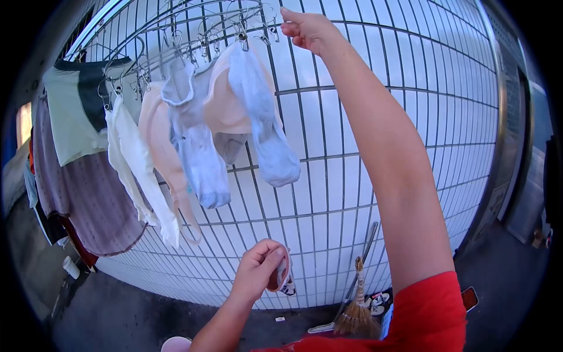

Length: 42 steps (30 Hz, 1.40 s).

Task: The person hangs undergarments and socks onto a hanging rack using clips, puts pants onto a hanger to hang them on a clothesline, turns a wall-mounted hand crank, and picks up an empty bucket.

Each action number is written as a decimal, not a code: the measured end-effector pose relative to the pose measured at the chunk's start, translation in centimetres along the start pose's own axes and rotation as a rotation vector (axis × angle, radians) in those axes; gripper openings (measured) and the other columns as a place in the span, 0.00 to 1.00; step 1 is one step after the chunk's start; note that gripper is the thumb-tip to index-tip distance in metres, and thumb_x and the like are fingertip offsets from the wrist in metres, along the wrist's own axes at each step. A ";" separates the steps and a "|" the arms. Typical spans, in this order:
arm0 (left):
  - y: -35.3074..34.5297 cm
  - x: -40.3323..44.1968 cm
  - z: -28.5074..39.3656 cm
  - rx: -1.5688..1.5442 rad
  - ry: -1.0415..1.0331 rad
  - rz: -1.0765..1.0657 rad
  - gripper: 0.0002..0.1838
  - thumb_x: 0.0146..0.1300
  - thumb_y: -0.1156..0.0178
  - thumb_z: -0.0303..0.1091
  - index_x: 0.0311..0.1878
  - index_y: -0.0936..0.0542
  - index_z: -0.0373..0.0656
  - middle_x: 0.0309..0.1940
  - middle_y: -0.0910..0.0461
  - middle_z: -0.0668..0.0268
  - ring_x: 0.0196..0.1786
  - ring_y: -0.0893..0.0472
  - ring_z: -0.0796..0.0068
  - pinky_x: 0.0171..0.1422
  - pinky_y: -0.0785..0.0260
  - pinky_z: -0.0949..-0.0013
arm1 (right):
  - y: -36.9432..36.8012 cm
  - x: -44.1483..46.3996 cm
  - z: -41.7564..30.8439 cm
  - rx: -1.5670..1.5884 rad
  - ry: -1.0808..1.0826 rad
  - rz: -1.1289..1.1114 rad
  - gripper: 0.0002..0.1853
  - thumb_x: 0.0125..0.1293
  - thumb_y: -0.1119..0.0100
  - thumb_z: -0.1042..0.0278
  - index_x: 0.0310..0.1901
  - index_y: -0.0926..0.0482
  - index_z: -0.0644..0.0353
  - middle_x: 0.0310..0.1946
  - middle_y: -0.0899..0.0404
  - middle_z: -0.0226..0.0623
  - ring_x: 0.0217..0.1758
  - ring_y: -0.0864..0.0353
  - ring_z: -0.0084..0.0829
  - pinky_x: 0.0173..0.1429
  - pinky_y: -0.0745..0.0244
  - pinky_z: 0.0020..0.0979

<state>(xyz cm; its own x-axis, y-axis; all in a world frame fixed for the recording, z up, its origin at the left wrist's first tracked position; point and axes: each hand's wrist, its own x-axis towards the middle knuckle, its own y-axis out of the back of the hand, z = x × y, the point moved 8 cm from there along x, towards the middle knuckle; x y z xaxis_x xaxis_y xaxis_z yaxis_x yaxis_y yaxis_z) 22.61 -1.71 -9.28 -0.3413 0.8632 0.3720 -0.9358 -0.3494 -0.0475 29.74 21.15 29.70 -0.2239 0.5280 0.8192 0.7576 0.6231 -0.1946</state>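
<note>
My right hand is raised at the top, its fingers curled beside a metal clip at the right edge of the wire hanger. Lower down, in front of the tiled wall, my left hand pinches a small folded cloth with a pinkish inside and a pale edge. Light blue socks hang from the clips, with a peach garment among them. White socks hang further left. Whether my right fingers touch the clip cannot be made out.
A green and dark garment and a purple one hang at the left. The white tiled wall stands ahead. A straw broom leans low near shoes. A pink bucket is at the bottom edge.
</note>
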 end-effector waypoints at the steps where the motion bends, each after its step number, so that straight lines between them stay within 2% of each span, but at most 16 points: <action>1: -0.6 0.0 0.3 -0.019 0.006 -0.033 0.08 0.70 0.48 0.33 0.38 0.25 0.39 0.26 0.23 0.71 0.26 0.26 0.87 0.30 0.34 0.81 | -0.3 1.2 1.1 -0.056 -0.082 0.017 0.14 0.61 0.36 0.61 0.39 0.20 0.64 0.31 0.20 0.32 0.24 0.30 0.16 0.28 0.33 0.17; 2: -0.6 -0.1 0.4 -0.019 0.011 -0.017 0.08 0.70 0.48 0.33 0.38 0.25 0.39 0.26 0.23 0.71 0.26 0.26 0.87 0.30 0.34 0.81 | -0.7 2.1 1.9 -0.048 -0.092 0.006 0.14 0.61 0.36 0.61 0.39 0.20 0.64 0.31 0.20 0.32 0.24 0.30 0.16 0.28 0.33 0.17; 5: -1.6 -0.3 1.2 0.018 0.041 -0.075 0.09 0.70 0.47 0.34 0.38 0.24 0.38 0.26 0.22 0.71 0.27 0.26 0.86 0.32 0.33 0.81 | -0.5 4.2 4.5 -0.258 -0.169 0.098 0.18 0.56 0.32 0.58 0.20 0.25 0.63 0.16 0.29 0.32 0.13 0.37 0.21 0.17 0.39 0.26; 14: -0.5 -0.5 -1.2 0.049 0.108 -0.039 0.09 0.70 0.46 0.35 0.39 0.24 0.39 0.26 0.23 0.72 0.24 0.27 0.88 0.25 0.37 0.81 | -5.5 7.9 8.4 -0.208 -0.167 -0.160 0.16 0.52 0.29 0.56 0.23 0.20 0.61 0.15 0.31 0.28 0.11 0.42 0.18 0.15 0.46 0.21; 17: -1.2 0.1 -1.2 0.073 0.091 -0.067 0.09 0.70 0.47 0.35 0.39 0.24 0.39 0.25 0.23 0.72 0.22 0.28 0.88 0.23 0.38 0.81 | -6.4 5.6 6.7 -0.089 -0.108 -0.260 0.07 0.57 0.34 0.65 0.33 0.17 0.58 0.22 0.24 0.22 0.19 0.34 0.10 0.20 0.41 0.12; 20: -2.7 1.0 -0.6 0.058 0.084 -0.108 0.09 0.70 0.47 0.35 0.39 0.24 0.39 0.24 0.24 0.71 0.23 0.28 0.88 0.23 0.39 0.82 | -6.1 5.9 6.6 -0.072 -0.103 -0.312 0.07 0.61 0.38 0.64 0.35 0.18 0.58 0.25 0.21 0.24 0.25 0.30 0.10 0.22 0.39 0.12; 21: -3.5 1.4 -0.3 0.093 0.086 -0.148 0.09 0.70 0.46 0.34 0.39 0.24 0.38 0.26 0.23 0.71 0.25 0.26 0.86 0.27 0.35 0.80 | -6.6 6.0 6.5 0.027 -0.125 -0.531 0.14 0.64 0.41 0.62 0.46 0.21 0.61 0.33 0.19 0.28 0.31 0.25 0.13 0.27 0.34 0.14; 22: -4.4 1.9 0.1 0.129 0.088 -0.188 0.08 0.69 0.46 0.33 0.38 0.24 0.38 0.28 0.22 0.70 0.28 0.25 0.85 0.31 0.32 0.79 | -6.1 6.5 6.9 0.022 -0.133 -0.527 0.14 0.64 0.41 0.62 0.46 0.21 0.61 0.33 0.19 0.28 0.31 0.25 0.13 0.27 0.34 0.14; 24: -5.9 3.3 1.7 0.214 0.083 -0.192 0.07 0.69 0.46 0.33 0.39 0.24 0.38 0.27 0.22 0.70 0.28 0.25 0.86 0.32 0.32 0.79 | -6.4 4.6 5.4 0.092 -0.210 -0.532 0.07 0.65 0.43 0.68 0.32 0.25 0.61 0.23 0.26 0.29 0.23 0.28 0.18 0.21 0.32 0.18; 28: -8.5 6.3 10.1 0.448 -0.461 -0.012 0.06 0.66 0.44 0.30 0.39 0.21 0.37 0.27 0.20 0.69 0.29 0.23 0.84 0.34 0.31 0.77 | -6.8 1.9 3.5 0.153 -0.209 -0.511 0.06 0.65 0.45 0.71 0.30 0.25 0.61 0.22 0.26 0.30 0.22 0.28 0.19 0.21 0.32 0.17; 29: -9.0 7.4 11.2 0.443 -0.465 -0.009 0.06 0.66 0.44 0.30 0.39 0.21 0.37 0.27 0.20 0.69 0.29 0.23 0.84 0.34 0.31 0.77 | -6.9 1.8 3.2 0.148 -0.208 -0.515 0.06 0.65 0.45 0.71 0.30 0.25 0.61 0.22 0.26 0.30 0.22 0.28 0.19 0.21 0.32 0.17; 31: -10.0 7.5 15.8 0.668 -0.877 0.157 0.07 0.63 0.43 0.30 0.37 0.20 0.37 0.26 0.19 0.66 0.29 0.22 0.80 0.34 0.30 0.75 | -6.6 2.0 4.0 0.192 -0.342 -0.436 0.05 0.64 0.46 0.71 0.31 0.25 0.61 0.23 0.24 0.32 0.23 0.25 0.20 0.21 0.32 0.19; 33: -9.3 9.4 18.2 0.647 -0.886 0.279 0.08 0.63 0.44 0.31 0.36 0.20 0.36 0.25 0.19 0.62 0.28 0.21 0.75 0.35 0.30 0.74 | -6.4 2.2 3.9 0.202 -0.383 -0.474 0.04 0.64 0.45 0.71 0.33 0.24 0.62 0.25 0.23 0.33 0.25 0.24 0.20 0.22 0.31 0.19; 35: -8.4 11.4 20.3 0.499 -0.810 0.307 0.09 0.64 0.47 0.31 0.32 0.24 0.35 0.25 0.23 0.51 0.31 0.22 0.52 0.37 0.31 0.58 | -6.0 2.1 3.9 0.220 -0.426 -0.508 0.04 0.64 0.45 0.72 0.35 0.24 0.62 0.26 0.22 0.34 0.26 0.22 0.21 0.22 0.31 0.20; 38: -8.0 11.6 22.9 0.677 -1.072 0.539 0.10 0.64 0.45 0.33 0.35 0.22 0.35 0.25 0.19 0.55 0.27 0.19 0.62 0.35 0.28 0.68 | -6.7 1.7 3.4 0.221 -0.449 -0.543 0.05 0.63 0.44 0.71 0.36 0.23 0.63 0.28 0.21 0.34 0.29 0.21 0.23 0.23 0.31 0.20; 42: -8.7 13.5 22.0 1.127 -1.026 0.667 0.11 0.64 0.45 0.35 0.33 0.24 0.35 0.26 0.20 0.50 0.30 0.20 0.52 0.38 0.28 0.60 | -7.8 1.7 2.5 0.311 -0.386 -0.543 0.05 0.62 0.42 0.72 0.37 0.23 0.63 0.30 0.20 0.34 0.32 0.21 0.24 0.25 0.30 0.22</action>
<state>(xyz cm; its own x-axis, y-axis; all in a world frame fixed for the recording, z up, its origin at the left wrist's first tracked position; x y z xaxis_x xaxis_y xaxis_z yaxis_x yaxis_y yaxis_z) 28.08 4.99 16.58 -0.0053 0.0409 0.9991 0.0257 -0.9988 0.0410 21.87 18.61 31.23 -0.7616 0.2277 0.6067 0.2818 0.9595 -0.0063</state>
